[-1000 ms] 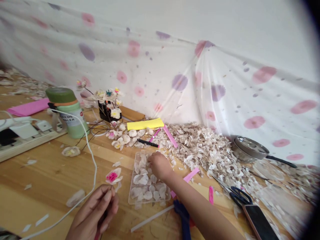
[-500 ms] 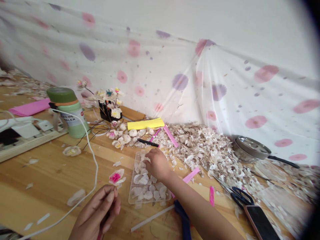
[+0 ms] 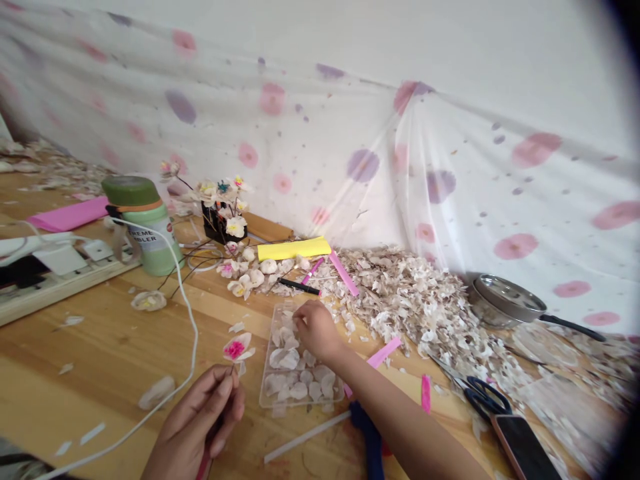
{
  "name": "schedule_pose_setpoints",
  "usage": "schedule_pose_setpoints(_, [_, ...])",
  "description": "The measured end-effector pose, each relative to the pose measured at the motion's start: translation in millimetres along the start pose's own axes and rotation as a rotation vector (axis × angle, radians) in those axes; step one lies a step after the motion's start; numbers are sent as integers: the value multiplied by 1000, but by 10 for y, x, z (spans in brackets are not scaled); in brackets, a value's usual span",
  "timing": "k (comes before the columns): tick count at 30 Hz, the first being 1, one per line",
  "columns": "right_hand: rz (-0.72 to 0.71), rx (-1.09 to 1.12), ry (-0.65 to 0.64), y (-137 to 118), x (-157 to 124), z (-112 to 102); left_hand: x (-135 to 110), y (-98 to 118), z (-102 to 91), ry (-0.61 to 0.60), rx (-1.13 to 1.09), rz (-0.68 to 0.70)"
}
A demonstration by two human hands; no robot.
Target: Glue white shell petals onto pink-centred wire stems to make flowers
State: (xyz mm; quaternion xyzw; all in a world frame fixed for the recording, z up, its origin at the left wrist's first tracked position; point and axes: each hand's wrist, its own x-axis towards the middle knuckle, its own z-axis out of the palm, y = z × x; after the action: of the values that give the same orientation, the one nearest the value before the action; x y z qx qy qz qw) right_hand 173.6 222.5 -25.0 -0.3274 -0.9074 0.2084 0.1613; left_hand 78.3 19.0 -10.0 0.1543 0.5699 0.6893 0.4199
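Observation:
A small handmade flower (image 3: 237, 348), with white petals around a bright pink centre, stands upright on a thin stem pinched in my left hand (image 3: 203, 417). Over the far part of a clear plastic compartment box (image 3: 267, 400) is my right hand (image 3: 316, 328), its fingers drawn together. Whether a petal is between those fingertips I cannot make out. Whitish translucent petals (image 3: 284, 360) lie in the box's compartments. My wrist and forearm cover its right side.
Beyond the box lie finished flowers (image 3: 253, 277), a black pen (image 3: 299, 287) and folded yellow paper (image 3: 294, 249). A heap of pale scraps (image 3: 400, 293) spreads behind. Scissors (image 3: 483, 397), a phone (image 3: 527, 443) and a pan (image 3: 507, 300) are at right; a green tumbler (image 3: 145, 227) and white cable (image 3: 194, 333) at left.
My right hand's fingers have drawn closer together over the box. My left hand still holds the flower. The whole view has shifted slightly.

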Motion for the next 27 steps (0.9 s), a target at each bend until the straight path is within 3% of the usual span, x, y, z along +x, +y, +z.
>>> schedule_pose_setpoints(5, [68,292,85,25,-159,-100,64,52,35,4,-41,-30])
schedule_pose_setpoints(11, [-8,494,176,-150,-499,-245,179,154,206,-56,-98,-30])
schedule_pose_setpoints(15, [-154,410,344,-254,-754,-397,189,154,331,-141,-47,-61])
schedule_pose_setpoints(19, [-650,-7,591,-252,-924,-550,135,84,394,-294,-43,-125])
schedule_pose_setpoints(21, [-811,-174,671,-253,-973,-589,103,40,409,-358,-47,-159])
schedule_pose_setpoints(27, [-814,-189,677,-285,-1056,-568,41,-6,471,-390,-14,-208])
